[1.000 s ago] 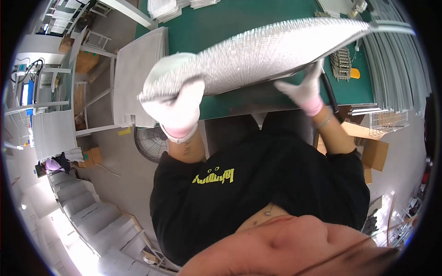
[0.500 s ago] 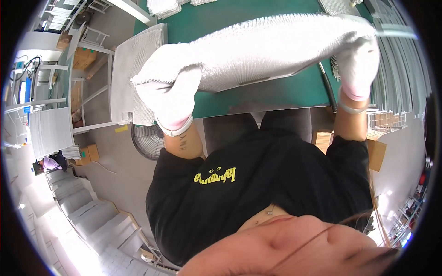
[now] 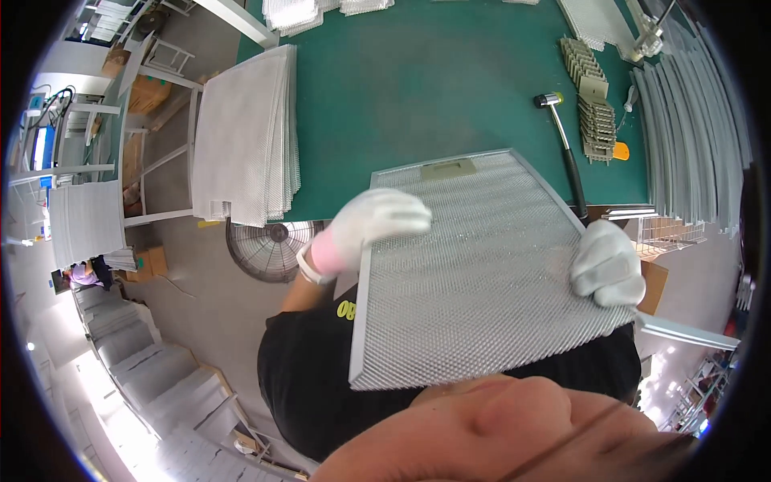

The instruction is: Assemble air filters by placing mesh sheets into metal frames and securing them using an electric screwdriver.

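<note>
A silvery mesh filter panel leans from the green table's front edge toward my chest. Metal frame strips line its far, left and right sides; the near edge shows bare mesh. A small beige plate sits in the far side. My right hand, in a white glove, is curled round the right side of the panel. Beyond that hand, a thin metal strip sticks out from the panel's near right corner. My gloved left hand reaches over the left side, fingers stretched out above the mesh; its thumb is hidden.
On the green table lie a mallet, rows of beige clips and an orange-handled tool. Mesh sheets are stacked at left; metal strips pile up at right. A floor fan stands below the table.
The panel has come down from a raised, edge-on position over the table and now shows its face. Both hands have moved nearer to me, and the left has loosened from its grip on a corner.
</note>
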Tool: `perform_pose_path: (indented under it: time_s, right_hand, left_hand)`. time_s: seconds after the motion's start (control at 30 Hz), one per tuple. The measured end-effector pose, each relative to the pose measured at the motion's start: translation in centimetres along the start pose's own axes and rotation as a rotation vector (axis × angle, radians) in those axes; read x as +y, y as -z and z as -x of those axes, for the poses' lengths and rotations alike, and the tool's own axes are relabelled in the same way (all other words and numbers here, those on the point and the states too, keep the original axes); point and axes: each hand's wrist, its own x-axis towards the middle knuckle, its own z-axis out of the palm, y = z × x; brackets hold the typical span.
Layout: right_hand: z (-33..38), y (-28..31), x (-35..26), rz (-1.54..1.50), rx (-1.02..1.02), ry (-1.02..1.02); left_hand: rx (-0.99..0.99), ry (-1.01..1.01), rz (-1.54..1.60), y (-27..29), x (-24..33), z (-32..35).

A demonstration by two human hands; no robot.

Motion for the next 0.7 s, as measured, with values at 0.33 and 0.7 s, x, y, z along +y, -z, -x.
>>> perform_pose_path:
  time_s: [0.33,0.7]
  right_hand:
    - [2.5,-3.8,-3.1,-0.011,0.052,-0.048]
    - [2.4,-4.8,-4.8,0.151,0.149,-0.168]
  left_hand:
    - [-0.076,0.252,-0.394,1.3,-5.4,1.1]
    - [-0.287,0.119,-0.122,-2.7,-7.8,-8.1]
